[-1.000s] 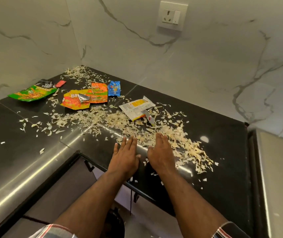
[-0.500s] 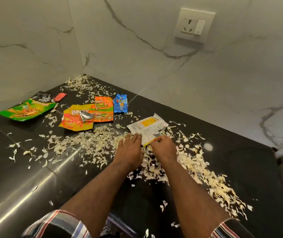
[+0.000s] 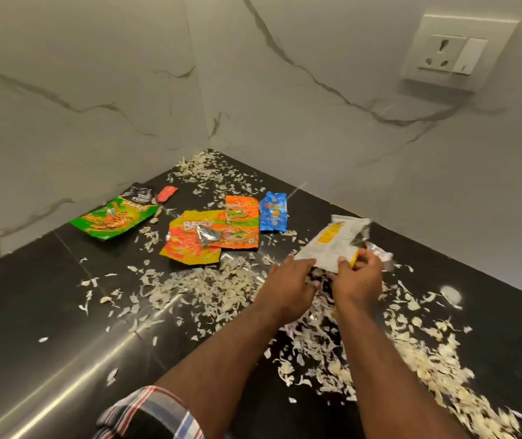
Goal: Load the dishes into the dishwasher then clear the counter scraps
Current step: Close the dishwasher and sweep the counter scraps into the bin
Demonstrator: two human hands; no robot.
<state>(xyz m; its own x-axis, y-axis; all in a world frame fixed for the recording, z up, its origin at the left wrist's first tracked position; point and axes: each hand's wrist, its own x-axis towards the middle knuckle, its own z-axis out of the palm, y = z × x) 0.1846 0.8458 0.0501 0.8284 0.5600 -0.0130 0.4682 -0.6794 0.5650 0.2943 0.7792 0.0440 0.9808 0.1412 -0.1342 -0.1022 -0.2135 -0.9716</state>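
the right hand (image 3: 357, 280) pinches the near edge of a white and yellow wrapper (image 3: 332, 245), lifted above the black counter (image 3: 31, 312). the left hand (image 3: 288, 288), fingers straight, touches the wrapper's lower corner. pale peel scraps (image 3: 209, 289) lie strewn beneath and around both hands.

The white-and-yellow wrapper (image 3: 332, 245) is smeared by motion, its print unreadable, and its lower edge is hidden behind the hands: the left hand (image 3: 288, 288) covers one corner, the right hand (image 3: 356, 280) the other. A silvery scrap (image 3: 380, 253) beyond the right fingers is too blurred to identify. The peel scraps (image 3: 437, 372) run out past the bottom right edge, and the worktop (image 3: 31, 312) is cut off at left and below.
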